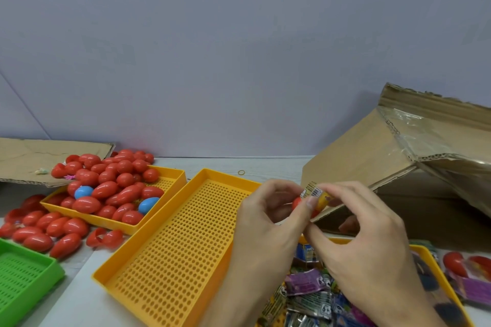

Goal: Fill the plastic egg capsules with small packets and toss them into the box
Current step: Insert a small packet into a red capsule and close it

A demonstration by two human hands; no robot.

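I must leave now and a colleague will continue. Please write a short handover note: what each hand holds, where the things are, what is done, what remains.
Left hand: holds a red egg capsule.
Right hand: pinches a small packet at the capsule; it is not fully in.
Capsule supply: heap in the far yellow tray and loose on the table.
Packets: in the tray under the hands.
Cardboard box: on the right; inside not visible.
Near yellow tray: holds nothing.
Left: finish this capsule, toss it, repeat.

Only thing readable is "6+" printed on a few of the small packets at about 5 o'clock. The yellow packet the fingers pinch has a barcode, digits too tiny to read.
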